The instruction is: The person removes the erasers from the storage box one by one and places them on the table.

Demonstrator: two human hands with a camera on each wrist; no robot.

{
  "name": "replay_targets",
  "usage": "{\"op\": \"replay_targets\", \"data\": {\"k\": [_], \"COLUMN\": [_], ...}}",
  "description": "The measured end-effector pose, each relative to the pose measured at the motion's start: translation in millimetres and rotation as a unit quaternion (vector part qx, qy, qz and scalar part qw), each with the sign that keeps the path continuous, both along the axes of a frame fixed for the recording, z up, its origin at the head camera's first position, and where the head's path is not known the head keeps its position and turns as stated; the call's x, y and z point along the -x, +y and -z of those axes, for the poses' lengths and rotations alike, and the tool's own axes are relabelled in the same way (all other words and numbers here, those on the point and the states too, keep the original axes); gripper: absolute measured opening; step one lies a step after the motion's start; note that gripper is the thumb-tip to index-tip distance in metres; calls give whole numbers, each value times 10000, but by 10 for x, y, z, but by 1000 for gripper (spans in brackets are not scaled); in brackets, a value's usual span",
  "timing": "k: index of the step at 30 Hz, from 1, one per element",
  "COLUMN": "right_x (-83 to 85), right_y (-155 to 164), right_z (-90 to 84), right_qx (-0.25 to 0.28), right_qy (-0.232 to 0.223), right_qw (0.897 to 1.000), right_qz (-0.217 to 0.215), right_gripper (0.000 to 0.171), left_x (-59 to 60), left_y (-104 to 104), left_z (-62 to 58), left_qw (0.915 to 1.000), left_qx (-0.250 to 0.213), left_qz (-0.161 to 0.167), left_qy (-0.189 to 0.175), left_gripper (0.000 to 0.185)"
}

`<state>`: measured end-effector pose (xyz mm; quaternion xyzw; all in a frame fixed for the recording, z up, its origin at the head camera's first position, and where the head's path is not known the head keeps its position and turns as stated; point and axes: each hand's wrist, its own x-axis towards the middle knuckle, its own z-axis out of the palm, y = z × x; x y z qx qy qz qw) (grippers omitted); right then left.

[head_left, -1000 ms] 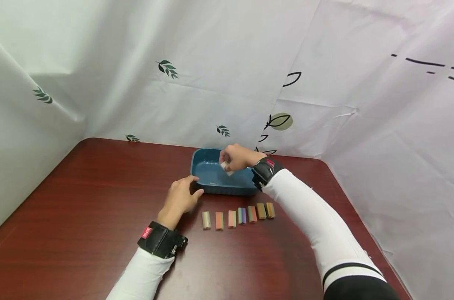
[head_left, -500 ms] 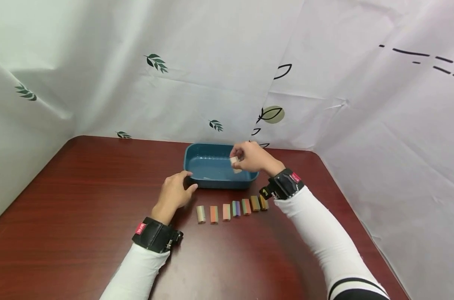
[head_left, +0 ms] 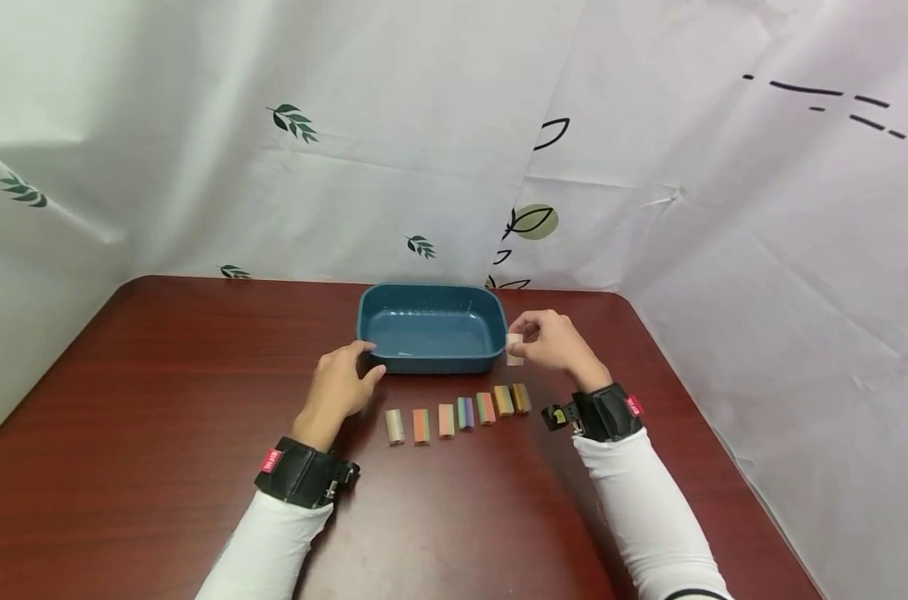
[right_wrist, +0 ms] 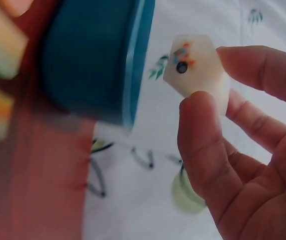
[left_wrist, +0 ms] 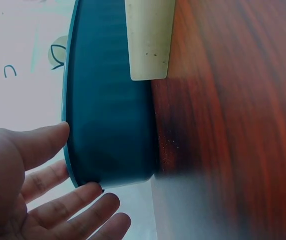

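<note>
From the head view, your left hand (head_left: 339, 385) rests with fingers relaxed against the blue tray (head_left: 429, 360) on the counter (head_left: 162, 400), beside a row of blocks (head_left: 457, 412). At the right wrist, your right hand (right_wrist: 243, 165) pinches a white block (right_wrist: 197, 70), seemingly hexagonal, just beside the tray.

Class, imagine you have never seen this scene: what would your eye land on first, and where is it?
First, the teal tray at the back middle of the dark red table. Next, the row of seven coloured blocks just in front of it. Then the right hand, pinching a white block beside the tray's right end.
</note>
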<state>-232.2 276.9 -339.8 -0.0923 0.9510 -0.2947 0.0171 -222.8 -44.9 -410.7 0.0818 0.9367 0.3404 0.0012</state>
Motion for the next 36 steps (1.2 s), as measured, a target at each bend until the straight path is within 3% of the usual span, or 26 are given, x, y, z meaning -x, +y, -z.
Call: {"op": "replay_targets", "data": {"k": [11, 19, 28, 36], "right_x": [-89, -87, -61, -37], "right_y": [370, 407, 401, 394], "right_z": [380, 500, 560, 630], "right_qx": [-74, -509, -571, -605], "right_qy": [-570, -837, -1241, -1270], "right_qw": [9951, 9924, 9881, 9875], "right_qz": [802, 742, 712, 713], "right_gripper": [10, 10, 8, 6], "left_x": [15, -14, -1, 0], "left_y": [27, 14, 53, 60], "left_z": [-12, 7, -28, -15], "left_qw": [9999, 9999, 9999, 9999], "left_qx": [94, 110, 146, 134], "left_qz": [68, -2, 41, 37], "left_qy": [-5, -3, 33, 63], "left_gripper": [49, 50, 49, 48]}}
